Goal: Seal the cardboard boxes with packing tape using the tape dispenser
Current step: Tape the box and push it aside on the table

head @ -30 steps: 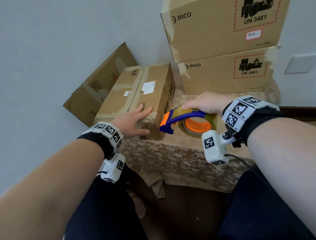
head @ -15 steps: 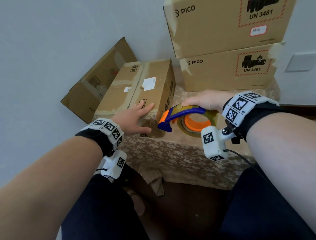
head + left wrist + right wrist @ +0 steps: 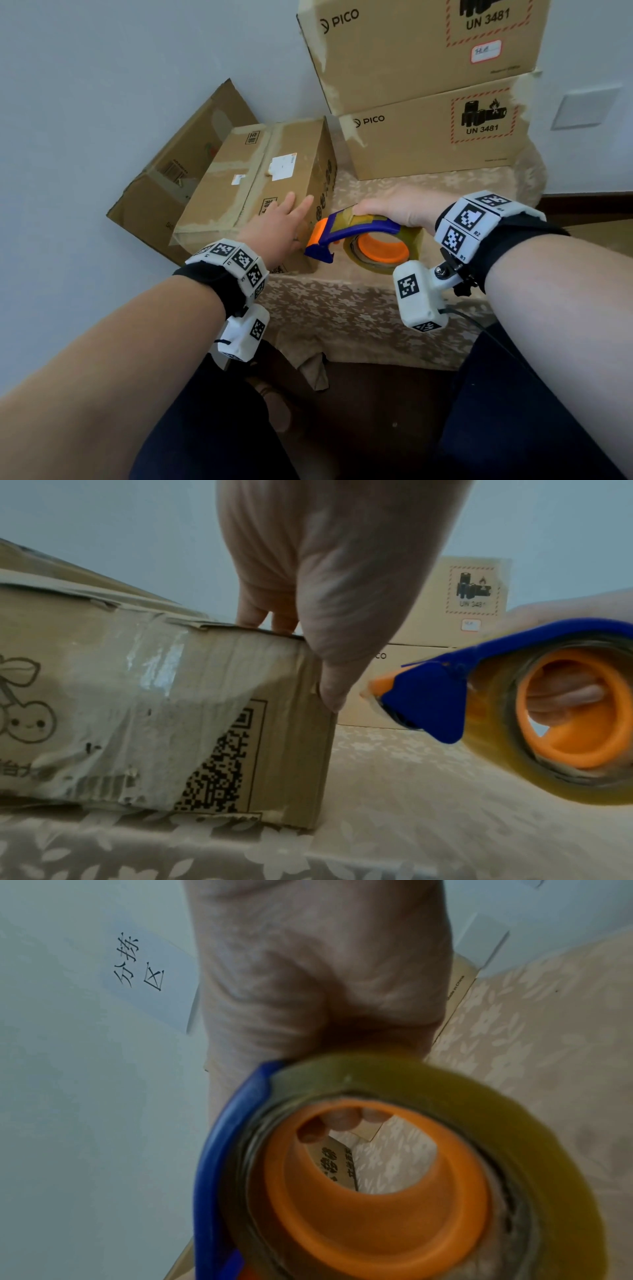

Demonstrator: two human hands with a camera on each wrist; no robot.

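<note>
light: soft, even, dim-bluish | shadows: faint | wrist views: blurred, perhaps motion | edges: wide-angle bending

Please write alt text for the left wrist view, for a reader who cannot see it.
The left hand rests on the top edge of a worn, taped box, thumb down its corner. From the right, the right hand brings a blue and orange dispenser with a tape roll near that corner, above a flowered cloth.

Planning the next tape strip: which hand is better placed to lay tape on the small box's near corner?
Probably the right hand: it already grips the tape dispenser, whose orange nose sits just beside that corner. The left hand rests open on the small box, steadying it.
</note>
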